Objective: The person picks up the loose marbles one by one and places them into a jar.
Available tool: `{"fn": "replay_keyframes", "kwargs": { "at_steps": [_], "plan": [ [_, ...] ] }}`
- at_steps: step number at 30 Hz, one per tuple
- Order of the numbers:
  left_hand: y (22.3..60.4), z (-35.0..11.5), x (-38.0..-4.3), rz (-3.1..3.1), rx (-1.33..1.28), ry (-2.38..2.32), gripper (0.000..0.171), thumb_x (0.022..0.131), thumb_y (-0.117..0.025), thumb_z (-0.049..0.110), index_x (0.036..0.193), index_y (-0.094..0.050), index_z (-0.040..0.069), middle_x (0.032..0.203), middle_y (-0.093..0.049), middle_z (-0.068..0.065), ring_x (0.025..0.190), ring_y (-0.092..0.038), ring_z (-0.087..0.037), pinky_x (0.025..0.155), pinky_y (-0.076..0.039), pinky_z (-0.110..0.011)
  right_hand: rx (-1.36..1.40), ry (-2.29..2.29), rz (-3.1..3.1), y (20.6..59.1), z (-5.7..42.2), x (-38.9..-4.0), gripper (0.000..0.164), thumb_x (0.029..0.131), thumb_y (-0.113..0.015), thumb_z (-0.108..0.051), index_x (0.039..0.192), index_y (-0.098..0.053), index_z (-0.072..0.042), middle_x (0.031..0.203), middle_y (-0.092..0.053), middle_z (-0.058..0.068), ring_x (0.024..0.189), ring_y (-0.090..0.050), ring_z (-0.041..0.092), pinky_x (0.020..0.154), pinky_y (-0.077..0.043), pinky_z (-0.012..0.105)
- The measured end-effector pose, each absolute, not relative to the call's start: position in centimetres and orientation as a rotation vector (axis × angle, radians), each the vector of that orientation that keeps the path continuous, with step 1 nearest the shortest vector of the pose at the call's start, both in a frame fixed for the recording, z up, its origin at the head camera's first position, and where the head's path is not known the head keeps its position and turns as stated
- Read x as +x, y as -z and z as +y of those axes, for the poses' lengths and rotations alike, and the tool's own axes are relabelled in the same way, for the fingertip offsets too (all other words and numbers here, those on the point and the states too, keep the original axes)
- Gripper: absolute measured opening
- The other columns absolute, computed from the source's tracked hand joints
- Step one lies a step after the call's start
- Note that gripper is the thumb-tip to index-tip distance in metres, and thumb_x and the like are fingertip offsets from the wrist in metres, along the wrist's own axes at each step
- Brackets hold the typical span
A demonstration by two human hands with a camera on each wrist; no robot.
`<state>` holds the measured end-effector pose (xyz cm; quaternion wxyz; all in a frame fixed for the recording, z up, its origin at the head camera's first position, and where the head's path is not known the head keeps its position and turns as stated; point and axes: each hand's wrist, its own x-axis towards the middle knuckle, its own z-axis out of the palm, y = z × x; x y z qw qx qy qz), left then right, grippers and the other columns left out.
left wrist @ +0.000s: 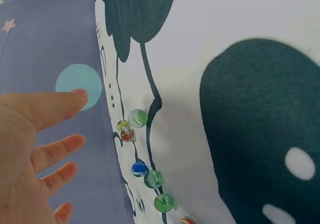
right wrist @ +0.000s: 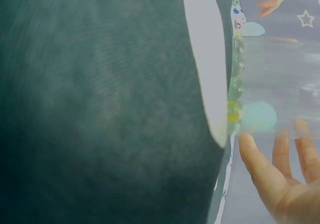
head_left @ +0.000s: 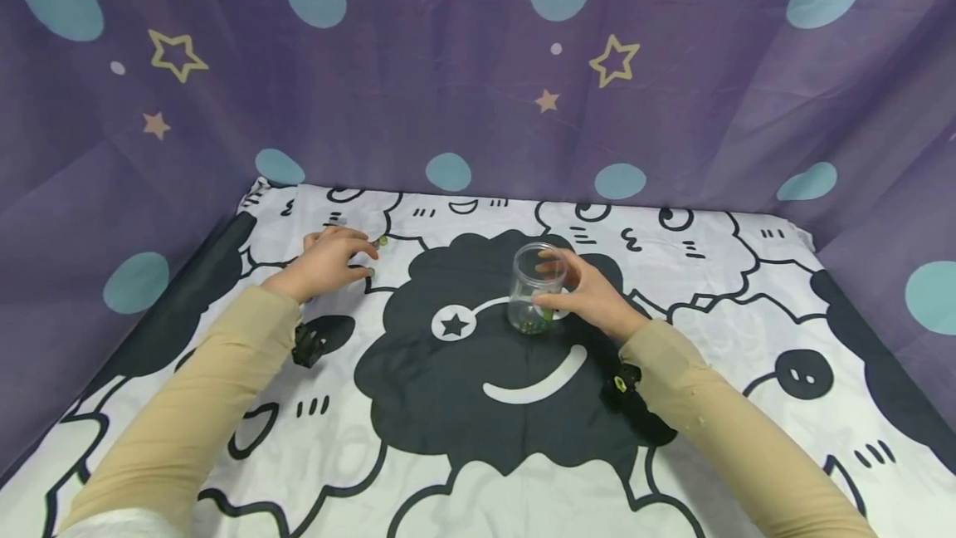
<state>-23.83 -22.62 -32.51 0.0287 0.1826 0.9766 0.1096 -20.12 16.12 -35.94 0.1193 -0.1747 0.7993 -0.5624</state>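
Observation:
My right hand holds a clear plastic jar upright on the cloth, thumb on the near side and fingers around the far side. Glass marbles lie at the jar's bottom; green and yellow ones show through its wall in the right wrist view. Further left, my left hand hovers with bent, spread fingers beside a few loose marbles. In the left wrist view nothing sits between that hand's thumb and fingers. Several marbles there, including a green one and a blue one, lie in a loose line.
A black-and-white cartoon sheep cloth covers the table. Behind it and along the sides hangs a purple curtain with stars and blue dots. A dark wrist device sits under the left sleeve, another under the right.

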Motion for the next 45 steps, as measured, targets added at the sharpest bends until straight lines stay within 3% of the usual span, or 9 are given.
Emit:
{"fn": "replay_keyframes", "kwargs": {
  "at_steps": [12,26,45],
  "plan": [
    [32.9,-22.8,-25.5,2.974,0.551,-0.307,0.030,0.084,-0.065,0.006,0.114,-0.066,0.009,0.133,-0.051,-0.021,0.128,-0.030,-0.052,0.090,-0.019,-0.065,-0.516,1.659,2.336,35.9,16.3,-20.2,0.072,0.082,-0.074,-0.017,0.144,-0.036,-0.017,0.140,-0.046,0.013,0.127,-0.045,0.033,0.097,-0.045,0.046],
    [34.4,-23.3,-26.8,2.965,0.496,-0.276,0.027,0.083,-0.068,0.008,0.110,-0.069,0.012,0.131,-0.053,-0.020,0.120,-0.039,-0.048,0.088,-0.024,-0.065,-0.516,1.669,2.321,36.2,16.4,-20.3,0.074,0.082,-0.074,-0.018,0.145,-0.035,-0.017,0.140,-0.045,0.013,0.128,-0.044,0.032,0.096,-0.046,0.045],
    [35.2,-23.3,-27.2,2.916,0.449,-0.258,0.017,0.084,-0.067,0.010,0.100,-0.072,0.013,0.133,-0.052,-0.021,0.119,-0.038,-0.047,0.090,-0.021,-0.066,-0.522,1.675,2.328,36.3,16.4,-20.3,0.072,0.081,-0.075,-0.018,0.143,-0.037,-0.017,0.140,-0.045,0.010,0.126,-0.046,0.032,0.099,-0.042,0.047]
  ]
}}
